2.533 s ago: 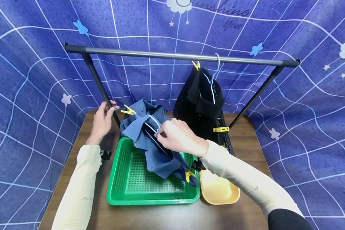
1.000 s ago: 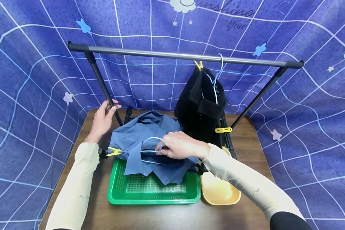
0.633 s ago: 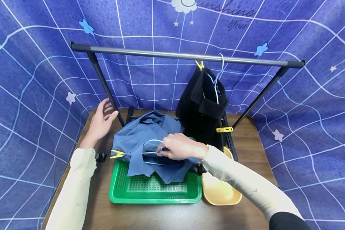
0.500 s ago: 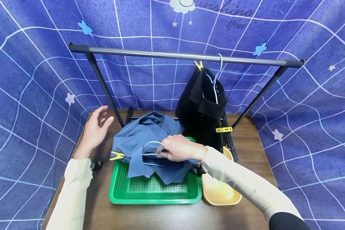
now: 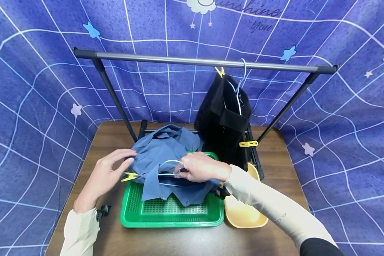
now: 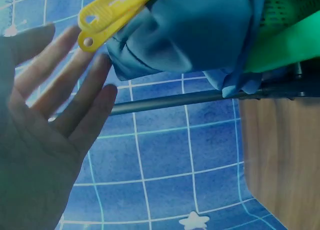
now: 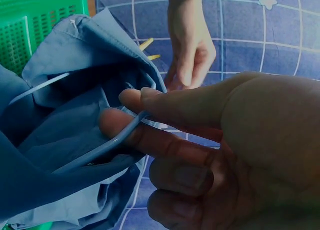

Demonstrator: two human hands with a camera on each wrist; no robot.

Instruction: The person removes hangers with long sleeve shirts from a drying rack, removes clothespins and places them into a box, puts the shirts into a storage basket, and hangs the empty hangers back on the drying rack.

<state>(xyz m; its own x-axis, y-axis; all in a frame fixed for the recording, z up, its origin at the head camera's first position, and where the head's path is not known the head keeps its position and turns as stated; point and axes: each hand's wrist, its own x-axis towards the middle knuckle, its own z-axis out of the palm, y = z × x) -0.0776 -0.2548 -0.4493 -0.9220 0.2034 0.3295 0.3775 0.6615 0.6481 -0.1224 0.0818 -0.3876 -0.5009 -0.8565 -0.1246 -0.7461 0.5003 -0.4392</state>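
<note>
One slate-blue garment (image 5: 160,147), crumpled, flaps splayed; pale-blue hanger (image 7: 102,147) in opening.

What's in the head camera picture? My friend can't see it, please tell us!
A person's right hand pinches a pale hanger inside a blue garment over a green basket. The open left hand is near a yellow clip on that garment. Behind, a black garment hangs on a rack.
</note>
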